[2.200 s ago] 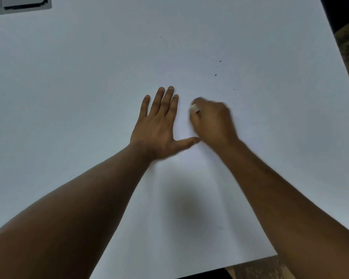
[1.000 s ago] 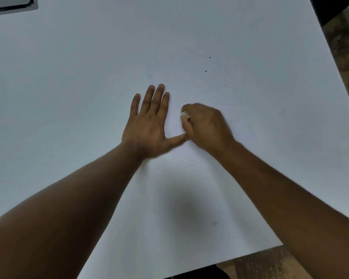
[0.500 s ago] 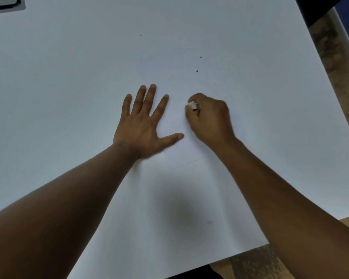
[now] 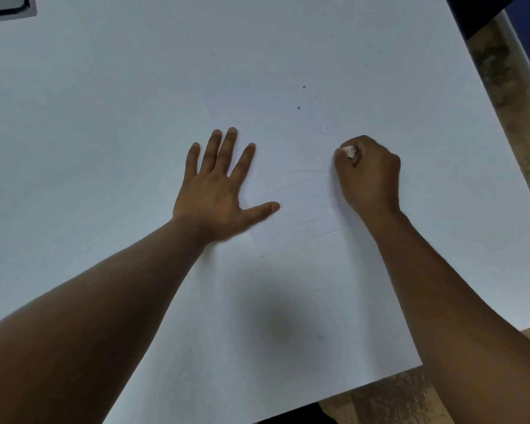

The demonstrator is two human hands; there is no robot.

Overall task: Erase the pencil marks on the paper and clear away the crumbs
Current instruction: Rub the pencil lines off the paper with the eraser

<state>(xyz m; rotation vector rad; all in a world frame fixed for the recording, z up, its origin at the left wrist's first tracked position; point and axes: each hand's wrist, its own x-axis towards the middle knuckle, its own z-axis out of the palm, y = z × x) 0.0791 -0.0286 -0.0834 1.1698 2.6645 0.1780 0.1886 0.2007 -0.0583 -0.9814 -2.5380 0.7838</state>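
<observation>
So the paper (image 4: pixel 294 209) sits flat on a white tabletop (image 4: pixel 104 102), and it's so close in colour that you mostly pick it out by its near edge and right edge. Faint curved pencil lines (image 4: pixel 300 191) run across it, one arcing over the top and a few more below.

Left hand (image 4: pixel 218 191) is flat, palm down, fingers straight and spread, thumb stuck out onto the paper. It's over the paper's left edge, pressing down on it, holding nothing.

Right hand (image 4: pixel 371 175) is at the paper's right edge, up past the pencil lines. Its grip is clenched around a small white eraser (image 4: pixel 349 151), pinched between thumb and fingers with just the tip poking out at the top of the fist. Can't tell if the eraser is actually touching the sheet, since the hand hides the bottom of it.

Beyond the paper's far side there are a few tiny dark specks (image 4: pixel 299 107) scattered on the white surface, well apart from both hands. Too small to say for sure what they are.

Way off to the far left of the paper, in the corner of the view, there's a grey thing with a dark border (image 4: pixel 6 7), mostly cut off. Right of the tabletop you can see brownish mottled floor (image 4: pixel 502 71).
</observation>
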